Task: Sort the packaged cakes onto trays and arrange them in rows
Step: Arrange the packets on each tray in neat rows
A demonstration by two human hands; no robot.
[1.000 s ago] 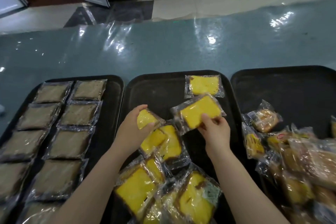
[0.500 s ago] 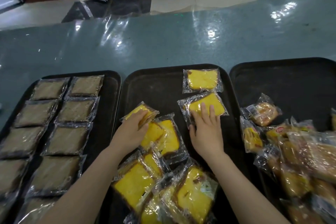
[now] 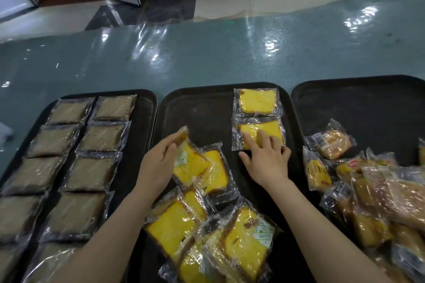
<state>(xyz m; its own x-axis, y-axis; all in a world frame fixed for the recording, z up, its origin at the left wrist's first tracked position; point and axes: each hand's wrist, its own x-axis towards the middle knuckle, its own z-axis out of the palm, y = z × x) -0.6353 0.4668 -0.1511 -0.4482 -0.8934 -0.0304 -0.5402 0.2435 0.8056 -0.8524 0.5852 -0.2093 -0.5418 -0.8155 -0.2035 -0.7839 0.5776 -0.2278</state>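
Now, from the head view, the right hand lies flat, fingers straight, on a yellow cake in the middle tray (just below another). The left hand grips a tilted cake above the pile.

Brown cakes in two rows on left tray, two yellow cakes aligned on middle tray, others heaped nearer, mixed packs on right tray

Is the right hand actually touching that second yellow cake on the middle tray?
Touching. The head view shows the right hand with straight fingers lying flat on the second yellow cake.
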